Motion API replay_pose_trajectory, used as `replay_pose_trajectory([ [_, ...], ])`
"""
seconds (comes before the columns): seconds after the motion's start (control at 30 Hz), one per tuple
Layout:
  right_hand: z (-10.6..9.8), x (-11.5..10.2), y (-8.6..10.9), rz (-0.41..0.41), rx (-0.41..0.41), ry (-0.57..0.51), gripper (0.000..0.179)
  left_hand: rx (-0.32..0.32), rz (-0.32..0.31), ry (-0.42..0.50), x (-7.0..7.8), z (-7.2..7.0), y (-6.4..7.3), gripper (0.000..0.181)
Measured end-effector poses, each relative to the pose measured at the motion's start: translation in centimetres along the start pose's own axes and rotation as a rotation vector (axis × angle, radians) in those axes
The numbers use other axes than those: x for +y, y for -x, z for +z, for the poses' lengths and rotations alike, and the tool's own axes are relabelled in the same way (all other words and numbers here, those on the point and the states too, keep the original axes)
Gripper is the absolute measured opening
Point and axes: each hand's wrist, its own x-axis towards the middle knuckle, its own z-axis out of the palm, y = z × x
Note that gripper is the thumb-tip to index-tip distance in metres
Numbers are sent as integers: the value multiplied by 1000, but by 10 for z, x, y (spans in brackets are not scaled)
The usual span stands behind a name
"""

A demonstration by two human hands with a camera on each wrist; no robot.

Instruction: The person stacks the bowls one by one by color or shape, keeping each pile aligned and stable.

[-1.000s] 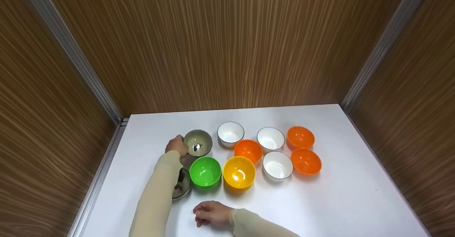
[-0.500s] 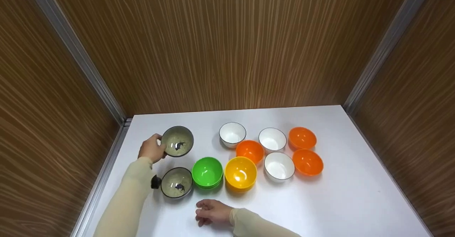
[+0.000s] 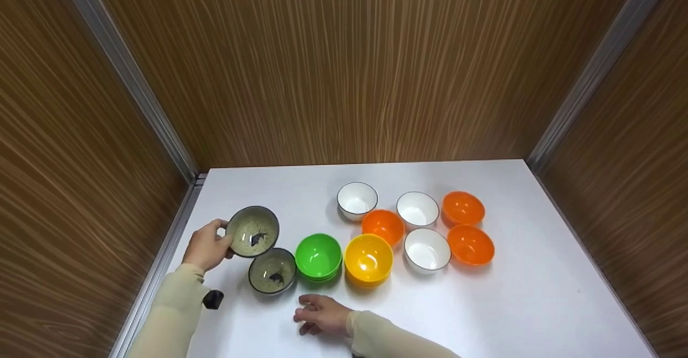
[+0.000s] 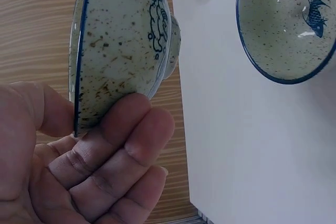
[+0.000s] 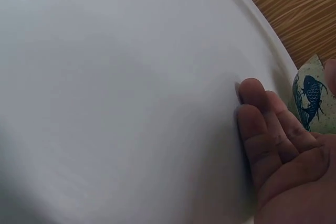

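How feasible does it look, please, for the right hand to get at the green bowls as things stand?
Probably yes: the right hand holds nothing and is just on the near side of the green bowls, with no other bowl between them.

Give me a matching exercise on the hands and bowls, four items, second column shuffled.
1. Left hand
2. Right hand
3. Green stack
4. White bowls

A. Fingers loosely bent, holding nothing
B. Three in number, dark-rimmed
C. Grips a speckled bowl
D. Between the other speckled bowl and the yellow stack

Pairs: 1-C, 2-A, 3-D, 4-B
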Motion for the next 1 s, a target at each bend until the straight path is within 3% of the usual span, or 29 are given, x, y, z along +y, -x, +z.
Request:
replay_pose_trajectory([
  [0.53,10,-10,-2,-56,-49,-70,64,-65,-45,6,-28,16,29,33],
  [0.83,12,-12,0,-59,-8,-67,61,-80,-67,25,-39,29,32,29],
  [1.0,16,-11,-3,-101,27,-27,62,-78,-70,17,-42,36,30,31],
])
